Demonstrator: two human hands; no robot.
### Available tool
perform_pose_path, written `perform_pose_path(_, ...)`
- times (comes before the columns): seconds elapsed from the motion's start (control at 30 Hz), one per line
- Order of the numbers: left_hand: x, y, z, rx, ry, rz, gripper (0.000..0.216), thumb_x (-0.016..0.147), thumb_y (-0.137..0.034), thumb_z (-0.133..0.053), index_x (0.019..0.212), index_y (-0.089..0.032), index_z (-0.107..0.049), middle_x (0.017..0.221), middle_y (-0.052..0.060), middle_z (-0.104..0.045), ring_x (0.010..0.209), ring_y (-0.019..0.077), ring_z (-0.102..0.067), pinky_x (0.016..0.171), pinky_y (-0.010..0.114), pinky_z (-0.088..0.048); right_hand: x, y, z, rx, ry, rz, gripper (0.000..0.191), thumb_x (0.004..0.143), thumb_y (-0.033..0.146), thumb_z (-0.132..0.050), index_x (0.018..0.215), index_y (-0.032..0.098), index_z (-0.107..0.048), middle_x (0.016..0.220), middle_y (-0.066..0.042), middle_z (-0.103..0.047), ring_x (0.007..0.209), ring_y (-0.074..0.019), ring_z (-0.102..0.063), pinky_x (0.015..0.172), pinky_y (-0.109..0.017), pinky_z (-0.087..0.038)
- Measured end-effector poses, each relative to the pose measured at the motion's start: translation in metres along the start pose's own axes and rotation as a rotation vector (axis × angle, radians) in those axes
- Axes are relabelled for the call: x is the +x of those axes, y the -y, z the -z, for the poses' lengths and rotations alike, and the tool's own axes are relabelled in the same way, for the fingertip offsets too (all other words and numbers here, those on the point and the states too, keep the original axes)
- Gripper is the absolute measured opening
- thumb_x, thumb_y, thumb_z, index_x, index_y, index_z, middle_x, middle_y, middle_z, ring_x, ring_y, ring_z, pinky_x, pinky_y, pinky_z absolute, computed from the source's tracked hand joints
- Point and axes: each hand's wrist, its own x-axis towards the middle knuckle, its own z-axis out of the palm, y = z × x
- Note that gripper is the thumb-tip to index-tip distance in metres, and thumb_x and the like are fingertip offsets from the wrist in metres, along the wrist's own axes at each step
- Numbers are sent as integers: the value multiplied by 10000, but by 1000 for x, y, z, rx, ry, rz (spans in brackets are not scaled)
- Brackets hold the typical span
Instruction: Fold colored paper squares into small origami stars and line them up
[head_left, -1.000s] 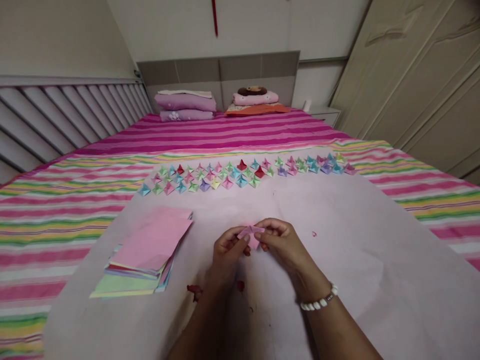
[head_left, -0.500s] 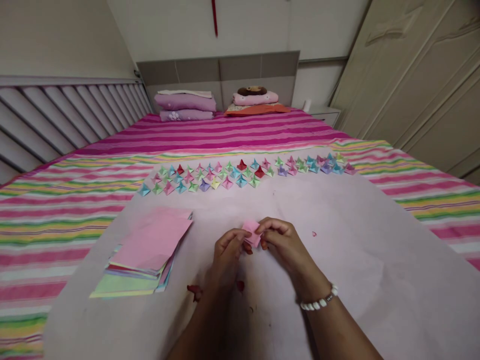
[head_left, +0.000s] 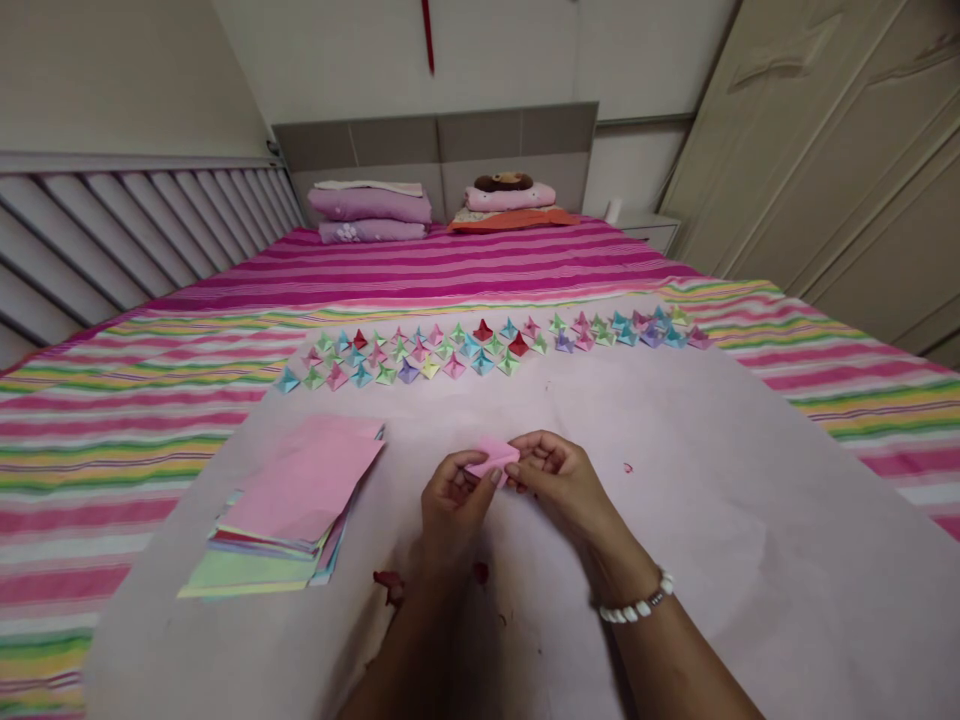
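Observation:
A small folded piece of pink paper point(head_left: 493, 456) is pinched between my two hands over the middle of the pale round surface. My left hand point(head_left: 457, 498) grips its left side, thumb in front and fingers behind. On the right edge, my right hand point(head_left: 551, 470) pinches it between thumb and fingers; a white beaded bracelet point(head_left: 637, 607) circles that wrist. To the left lies a stack of coloured paper sheets point(head_left: 300, 480) with pink on top. Beyond my hands stand rows of small folded paper boats point(head_left: 454, 366) in several colours.
The pale round sheet point(head_left: 675, 600) rests on a striped bedspread point(head_left: 112, 440). Red paper scraps point(head_left: 388, 583) lie by my left forearm, and a tiny red bit point(head_left: 628, 468) is to the right. Folded bedding point(head_left: 371, 207) sits at the headboard.
The pink paper has gone from a squarish shape to a wider, pointed one. My left thumb has moved onto its front, and both hands have shifted slightly left.

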Motion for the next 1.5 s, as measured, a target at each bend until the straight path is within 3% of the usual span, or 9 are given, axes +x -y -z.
perform_pose_path(0.3, 2, 6, 1, 20, 7, -27, 299, 666, -309, -741, 913, -174, -642, 564, -56, -541, 529, 78, -496, 526, 189, -384, -1, -2, 2, -11, -12, -40, 182, 650, 300, -772, 719, 151, -692, 539, -10, -654, 493, -112, -572, 499, -232, -444)
perform_pose_path(0.43, 1, 3, 0, -1, 36, -11, 264, 683, -325, -726, 875, -169, -635, 528, -59, -524, 515, 78, -494, 516, 188, -380, -2, -1, 1, 21, 1, -5, 218, 684, 287, -743, 859, 166, -698, 580, -2, -656, 506, -117, -583, 507, -239, -451)
perform_pose_path(0.6, 0, 3, 0, -71, 158, -35, 364, 612, -277, -782, 929, -182, -632, 712, -10, -621, 608, 104, -552, 581, 216, -430, -3, 2, 0, 18, -10, 12, 273, 704, 287, -727, 953, 179, -695, 542, 18, -629, 468, -113, -552, 496, -248, -445)
perform_pose_path(0.77, 2, 2, 4, 30, 39, 22, 210, 702, -318, -710, 856, -180, -671, 497, -61, -498, 487, 79, -459, 498, 191, -366, -5, 6, 0, 35, 83, -46, 186, 756, 302, -669, 872, 160, -697, 549, -9, -645, 506, -130, -585, 532, -260, -454)
perform_pose_path(1.0, 4, 2, 3, -50, 51, 51, 205, 682, -339, -715, 786, -168, -670, 525, -55, -532, 489, 68, -449, 497, 186, -353, -5, 4, 3, 13, 109, -35, 123, 690, 206, -662, 806, 169, -681, 563, 0, -646, 530, -131, -571, 549, -261, -441)
perform_pose_path(1.23, 2, -1, 0, -83, 176, 106, 230, 658, -281, -737, 852, -174, -676, 650, -16, -649, 582, 107, -551, 562, 215, -397, -4, 4, 3, 1, 91, -39, 104, 664, 141, -611, 734, 164, -685, 523, 15, -617, 494, -110, -534, 524, -237, -407)
perform_pose_path(1.5, 4, 1, 1, -88, 96, 92, 138, 654, -281, -723, 735, -181, -675, 628, -26, -631, 594, 110, -546, 590, 221, -396, -4, 2, 2, -2, 104, -50, 131, 664, 162, -626, 764, 164, -712, 559, 0, -645, 525, -124, -562, 542, -251, -430)
